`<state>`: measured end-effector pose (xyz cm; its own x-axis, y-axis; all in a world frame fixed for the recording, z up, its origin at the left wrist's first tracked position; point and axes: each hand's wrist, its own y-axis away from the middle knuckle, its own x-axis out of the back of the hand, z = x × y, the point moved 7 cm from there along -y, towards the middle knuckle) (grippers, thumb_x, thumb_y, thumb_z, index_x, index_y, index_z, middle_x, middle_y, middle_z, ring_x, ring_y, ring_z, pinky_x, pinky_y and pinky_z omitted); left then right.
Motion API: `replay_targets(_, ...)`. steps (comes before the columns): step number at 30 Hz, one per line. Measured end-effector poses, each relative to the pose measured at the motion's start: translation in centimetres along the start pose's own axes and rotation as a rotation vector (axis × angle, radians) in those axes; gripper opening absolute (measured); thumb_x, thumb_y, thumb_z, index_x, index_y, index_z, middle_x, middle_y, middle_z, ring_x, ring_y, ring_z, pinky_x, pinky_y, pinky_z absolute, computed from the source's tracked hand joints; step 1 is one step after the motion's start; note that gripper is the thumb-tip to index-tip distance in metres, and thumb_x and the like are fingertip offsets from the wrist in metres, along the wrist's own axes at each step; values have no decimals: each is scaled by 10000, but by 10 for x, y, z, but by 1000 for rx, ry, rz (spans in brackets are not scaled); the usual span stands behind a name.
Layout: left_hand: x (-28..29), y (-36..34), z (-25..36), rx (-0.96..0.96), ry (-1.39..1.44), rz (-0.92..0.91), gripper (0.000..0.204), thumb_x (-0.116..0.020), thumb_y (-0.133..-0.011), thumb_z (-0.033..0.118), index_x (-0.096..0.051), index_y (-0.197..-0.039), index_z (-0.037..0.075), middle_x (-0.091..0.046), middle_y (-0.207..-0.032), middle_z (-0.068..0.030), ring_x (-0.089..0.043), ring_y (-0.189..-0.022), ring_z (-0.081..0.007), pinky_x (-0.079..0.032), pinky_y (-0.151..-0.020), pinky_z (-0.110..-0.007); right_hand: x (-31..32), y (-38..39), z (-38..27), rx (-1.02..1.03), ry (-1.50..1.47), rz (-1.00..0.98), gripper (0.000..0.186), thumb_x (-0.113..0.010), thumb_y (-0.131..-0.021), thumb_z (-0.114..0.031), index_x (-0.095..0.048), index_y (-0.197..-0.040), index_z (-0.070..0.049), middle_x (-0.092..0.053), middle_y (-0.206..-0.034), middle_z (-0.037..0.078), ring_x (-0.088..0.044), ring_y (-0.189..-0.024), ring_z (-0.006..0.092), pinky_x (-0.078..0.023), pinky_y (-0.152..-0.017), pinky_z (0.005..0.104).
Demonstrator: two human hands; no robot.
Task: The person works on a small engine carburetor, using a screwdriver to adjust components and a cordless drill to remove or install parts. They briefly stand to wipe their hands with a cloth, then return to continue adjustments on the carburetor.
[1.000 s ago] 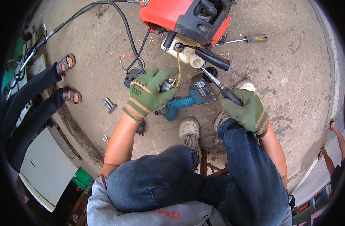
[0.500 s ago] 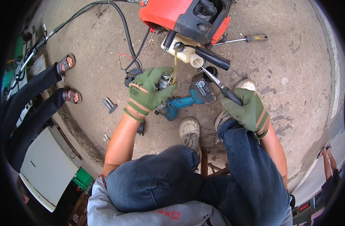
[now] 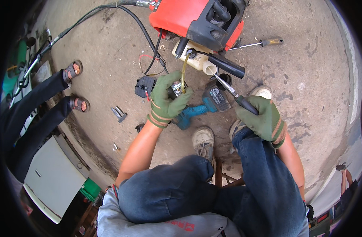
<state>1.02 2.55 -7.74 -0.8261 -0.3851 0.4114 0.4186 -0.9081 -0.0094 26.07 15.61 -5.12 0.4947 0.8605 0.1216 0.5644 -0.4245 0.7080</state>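
Observation:
My left hand (image 3: pixel 165 100), in a green glove, is closed around a small metal carburetor (image 3: pixel 177 86). A yellowish fuel hose (image 3: pixel 183 72) runs from that part up to the pale plastic fuel tank (image 3: pixel 196 60). My right hand (image 3: pixel 264 120), gloved too, grips the dark handle of a pair of long-nose pliers (image 3: pixel 229 86). Their tip is by the tank's open round neck (image 3: pixel 209 68); whether it touches cannot be told. Beneath my left hand lies a blue cordless power tool (image 3: pixel 195 112) with a black battery (image 3: pixel 218 98).
Beyond the tank stands a red and black engine unit (image 3: pixel 177 17). A screwdriver (image 3: pixel 264 42) lies to its right. Left of my hand are a black plastic housing (image 3: pixel 144 87) and metal pins (image 3: pixel 118 113). Another person's sandalled feet (image 3: pixel 79 103) stand at left.
The view has shifted slightly. My left hand has moved a little right with the carburetor, baring more of it and of the black housing. The pliers stay near the tank neck.

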Motion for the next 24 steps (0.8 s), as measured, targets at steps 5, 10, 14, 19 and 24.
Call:
replay_targets(5,6,-8,6,-118,-38,-21,479,-787,-846,-10,-576,-1277,7,-625,-1023,-33,-613,-850,-97,-529,-745,-262,1,1,3,-49,-13,-15,276,-713,-880,-249,-680,-806,14,-596,-660,94,-587,-624,123,-480,-580,337)
replay_targets(10,4,-6,5,-4,2,-60,503,-812,-834,25,-587,-1284,3,-610,-998,-31,-606,-823,-103,-521,-734,-255,-1,2,0,14,-55,10,234,-709,-905,-223,-690,-838,0,-555,-649,12,-518,-601,73,-419,-536,300)
replay_targets(14,3,-7,15,-153,-234,-117,554,-824,-826,37,-583,-1323,-9,-595,-1008,-34,-609,-856,-102,-523,-741,-262,0,1,-1,52,-46,-7,234,-700,-919,-219,-674,-812,-12,-524,-623,-36,-479,-579,48,-384,-506,282)
replay_targets(19,7,-4,0,1,-113,-72,501,-795,-850,29,-582,-1303,-2,-625,-1029,-33,-612,-842,-91,-524,-738,-256,1,2,-2,-55,0,-22,275,-722,-897,-245,-690,-845,22,-626,-701,107,-632,-648,159,-499,-605,350)
replay_targets(24,10,-4,-7,265,233,-8,454,-766,-876,25,-585,-1292,10,-645,-989,-13,-604,-794,-73,-517,-723,-236,-1,0,-4,-7,12,-37,274,-719,-899,-242,-693,-853,26,-625,-706,109,-626,-643,161,-498,-603,348)
